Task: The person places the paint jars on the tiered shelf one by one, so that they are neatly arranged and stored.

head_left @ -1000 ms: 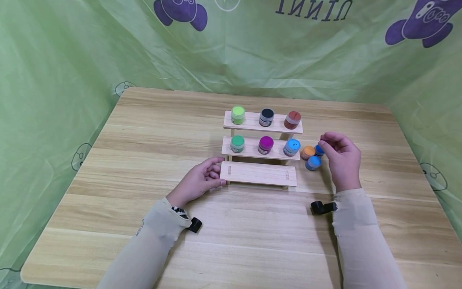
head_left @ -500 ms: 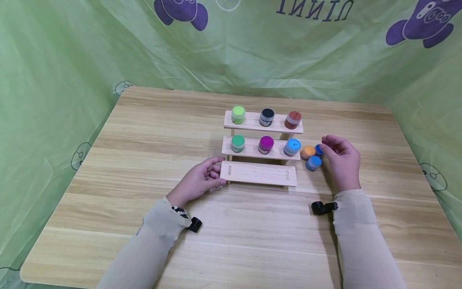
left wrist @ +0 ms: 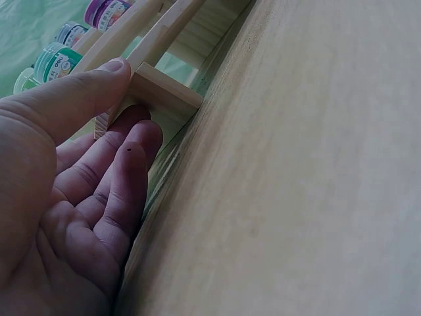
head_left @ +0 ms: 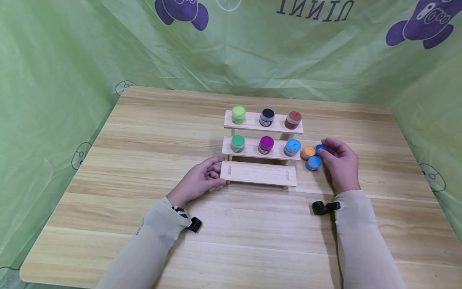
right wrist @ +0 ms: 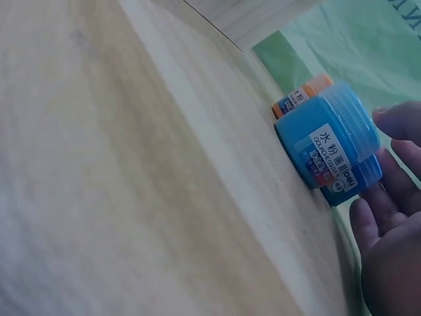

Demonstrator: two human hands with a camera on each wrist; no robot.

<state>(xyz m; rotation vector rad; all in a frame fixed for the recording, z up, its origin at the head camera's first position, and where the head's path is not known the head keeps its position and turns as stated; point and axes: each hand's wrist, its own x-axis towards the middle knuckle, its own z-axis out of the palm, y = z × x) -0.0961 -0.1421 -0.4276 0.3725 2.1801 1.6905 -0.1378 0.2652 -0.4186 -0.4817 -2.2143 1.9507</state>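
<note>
My left hand (head_left: 196, 179) grips the left end of the bottom step of a wooden tiered rack (head_left: 258, 173). In the left wrist view its thumb (left wrist: 108, 79) lies on the board and the fingers curl beneath. My right hand (head_left: 341, 164) is at a dark blue paint jar (head_left: 321, 148), thumb and index finger on either side of its lid. The right wrist view hides part of that grip behind a lighter blue paint jar (right wrist: 329, 135). An orange-lidded paint jar (head_left: 308, 152) stands beside these two on the table.
The rack's top step bears light green (head_left: 238, 114), black (head_left: 267, 117) and brown-red (head_left: 293, 120) jars. Its middle step bears green (head_left: 237, 143), purple (head_left: 266, 145) and sky-blue (head_left: 292, 147) jars. A green curtain (head_left: 223, 60) hangs behind the wooden table (head_left: 162, 128).
My right hand has come down and slightly left onto the dark blue paint jar, its thumb and index finger now about the lid. The left hand and the rack stay still.
</note>
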